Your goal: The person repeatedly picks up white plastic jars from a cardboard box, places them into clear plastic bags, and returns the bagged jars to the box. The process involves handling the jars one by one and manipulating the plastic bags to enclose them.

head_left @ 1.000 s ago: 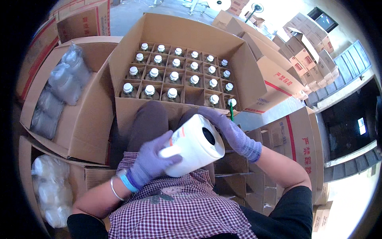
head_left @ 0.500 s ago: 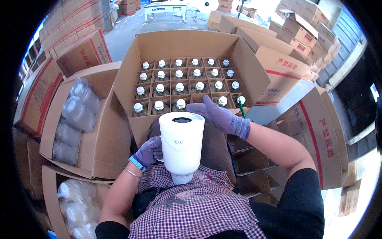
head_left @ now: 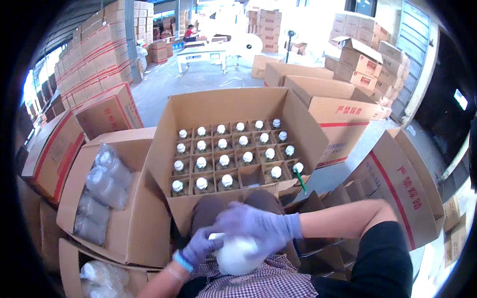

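Observation:
A white, rounded vessel with a side handle (head_left: 235,259) stands low over my lap, against a checked apron. My left hand (head_left: 199,244), in a purple-grey glove, is closed at its handle side. Across its top lies my right hand (head_left: 258,226), gloved alike and smeared by motion, so its fingers are unclear; it hides most of the upper part. Just beyond my knees an opened carton (head_left: 228,99) holds rows of glass bottles with white caps (head_left: 226,181), each in a cardboard divider cell. One cell (head_left: 252,175) in the near row shows only cardboard. A green strip (head_left: 300,182) hangs at the carton's near right corner.
Left of me, opened cartons (head_left: 138,213) hold clear plastic-wrapped items (head_left: 107,185). Dividers (head_left: 323,248) and a tilted carton (head_left: 405,184) stand to the right. Farther off are stacked boxes (head_left: 102,44), a machine table (head_left: 201,55) and a seated person (head_left: 190,33).
The view has tilted up, showing more of the far room. My right hand has moved from beside the vessel onto its top. The vessel sits lower in the picture, seen foreshortened.

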A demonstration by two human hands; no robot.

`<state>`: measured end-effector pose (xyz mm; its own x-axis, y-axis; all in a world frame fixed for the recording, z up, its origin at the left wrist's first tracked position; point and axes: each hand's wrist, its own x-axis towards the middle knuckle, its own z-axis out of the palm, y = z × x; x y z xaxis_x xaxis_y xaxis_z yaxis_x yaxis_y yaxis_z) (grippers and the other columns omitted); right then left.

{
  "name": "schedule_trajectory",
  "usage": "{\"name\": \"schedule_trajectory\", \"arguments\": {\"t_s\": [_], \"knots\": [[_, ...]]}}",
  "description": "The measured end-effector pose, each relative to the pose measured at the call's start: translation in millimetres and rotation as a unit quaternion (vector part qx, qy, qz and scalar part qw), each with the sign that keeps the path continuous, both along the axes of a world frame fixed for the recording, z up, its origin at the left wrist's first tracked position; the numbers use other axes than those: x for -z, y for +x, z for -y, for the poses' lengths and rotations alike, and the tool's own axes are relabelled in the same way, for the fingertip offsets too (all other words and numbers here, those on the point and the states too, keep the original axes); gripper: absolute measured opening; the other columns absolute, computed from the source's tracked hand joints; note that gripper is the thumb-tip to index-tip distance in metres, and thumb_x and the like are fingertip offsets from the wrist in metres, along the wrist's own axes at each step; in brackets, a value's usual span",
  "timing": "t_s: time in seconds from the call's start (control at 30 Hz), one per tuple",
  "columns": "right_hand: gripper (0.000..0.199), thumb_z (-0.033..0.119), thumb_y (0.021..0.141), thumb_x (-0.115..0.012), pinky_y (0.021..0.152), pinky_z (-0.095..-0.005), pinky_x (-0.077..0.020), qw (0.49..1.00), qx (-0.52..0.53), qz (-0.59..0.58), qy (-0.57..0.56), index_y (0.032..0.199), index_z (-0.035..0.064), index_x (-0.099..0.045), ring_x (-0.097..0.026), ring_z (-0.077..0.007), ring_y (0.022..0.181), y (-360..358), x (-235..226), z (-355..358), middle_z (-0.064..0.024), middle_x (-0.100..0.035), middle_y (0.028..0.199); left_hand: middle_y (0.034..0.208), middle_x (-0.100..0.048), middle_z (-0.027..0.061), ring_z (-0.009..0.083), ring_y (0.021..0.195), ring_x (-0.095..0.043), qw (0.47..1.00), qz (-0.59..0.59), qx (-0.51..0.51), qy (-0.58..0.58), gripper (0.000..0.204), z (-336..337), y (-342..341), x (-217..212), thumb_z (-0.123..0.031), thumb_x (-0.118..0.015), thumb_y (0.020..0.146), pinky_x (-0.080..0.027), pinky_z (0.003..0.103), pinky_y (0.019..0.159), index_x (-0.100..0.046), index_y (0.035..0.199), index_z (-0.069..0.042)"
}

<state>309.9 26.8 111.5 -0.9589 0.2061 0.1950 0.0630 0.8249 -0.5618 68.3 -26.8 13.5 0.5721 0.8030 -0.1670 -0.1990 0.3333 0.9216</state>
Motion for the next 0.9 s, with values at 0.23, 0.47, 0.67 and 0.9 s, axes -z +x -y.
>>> {"name": "schedule_trajectory", "arguments": {"t_s": [0.23, 0.47, 0.67, 0.9], "knots": [[0.062, 0.04, 0.094, -0.064, 0.116, -0.0465, -0.0338, 0.981, 0.184, -0.003, -0.056, 0.146, 0.0102, -0.049, -0.043, -0.0336, 0.14, -5, 33, -18, -0.0161, -0.046, 0.149, 0.138, -0.059, 0.0098, 0.018, 0.123, -0.057, 0.995, 0.02, -0.088, -0.041, 0.076, 34, 12, -22, -0.018, -0.084, 0.083, -0.044, 0.034, 0.108, -0.048, 0.147, 0.003], [0.075, 0.037, 0.083, -0.072, 0.111, -0.0453, -0.0408, 0.968, 0.156, -0.026, -0.194, 0.147, 0.009, -0.045, -0.049, -0.0319, 0.132, 12, 37, -9, -0.015, -0.048, 0.139, 0.129, -0.066, 0.0134, 0.0164, 0.114, -0.063, 0.964, -0.054, -0.262, 0.015, 0.071, 53, 40, 22, -0.019, -0.081, 0.082, -0.051, 0.033, 0.099, -0.052, 0.142, 0.004], [0.092, 0.044, 0.072, -0.08, 0.116, -0.055, -0.0305, 0.986, 0.16, 0.023, -0.032, 0.15, 0.0119, -0.043, -0.039, -0.0433, 0.141, 8, -2, 16, -0.0225, -0.041, 0.149, 0.133, -0.065, 0.0118, 0.0198, 0.121, -0.062, 0.999, 0.045, -0.015, -0.006, 0.08, 20, -1, -12, -0.019, -0.083, 0.08, -0.047, 0.035, 0.106, -0.047, 0.149, -0.001], [0.074, 0.022, 0.081, -0.071, 0.11, -0.0383, -0.0416, 0.846, 0.229, -0.015, -0.481, 0.147, 0.006, -0.042, -0.048, -0.0255, 0.13, 33, 56, -1, -0.0139, -0.048, 0.138, 0.123, -0.069, 0.0126, 0.0187, 0.113, -0.066, 0.96, -0.181, -0.197, 0.086, 0.069, 54, 54, 3, -0.015, -0.079, 0.08, -0.052, 0.035, 0.099, -0.053, 0.143, -0.001]]}}
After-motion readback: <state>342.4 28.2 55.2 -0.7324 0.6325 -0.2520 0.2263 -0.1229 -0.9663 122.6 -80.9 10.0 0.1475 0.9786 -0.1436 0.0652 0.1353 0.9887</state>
